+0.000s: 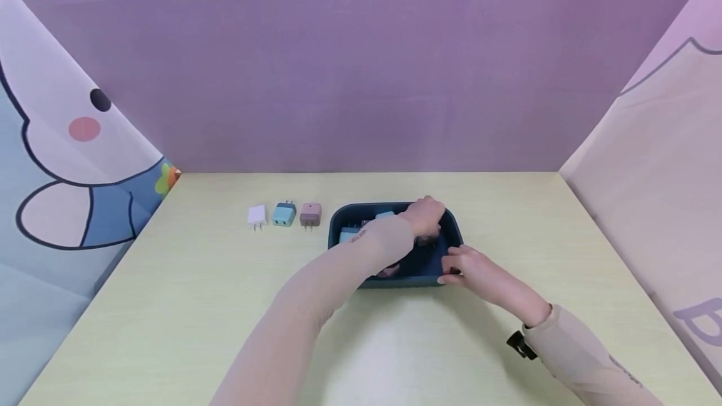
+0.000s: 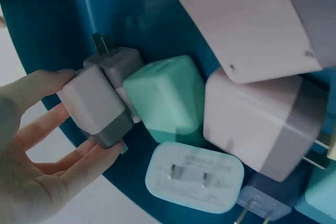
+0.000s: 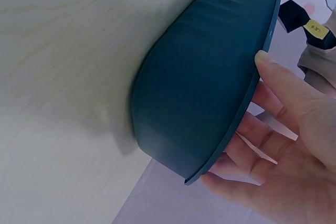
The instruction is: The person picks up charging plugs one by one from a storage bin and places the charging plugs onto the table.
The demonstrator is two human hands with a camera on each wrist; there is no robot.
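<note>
A dark blue plastic bin (image 1: pixel 395 282) holds several plug chargers. Reaching across it, my left hand (image 1: pixel 424 217) is inside near the far right corner. In the left wrist view its thumb and fingers pinch a pale pink charger with a grey end (image 2: pixel 94 100). Behind that one lies a grey-purple charger (image 2: pixel 122 64) with its prongs up. A green charger (image 2: pixel 165 98) and a white charger (image 2: pixel 194 177) with a pale blue edge sit alongside. My right hand (image 1: pixel 474 271) grips the bin's rim (image 3: pixel 242 109) at the near right corner, thumb on the outside and fingers inside.
Left of the bin, a white charger (image 1: pixel 257 215), a blue charger (image 1: pixel 284 213) and a pink charger (image 1: pixel 310 214) lie in a row on the pale wooden table (image 1: pixel 225 306). A purple backdrop (image 1: pixel 361 80) rises behind, with printed cloth at both sides.
</note>
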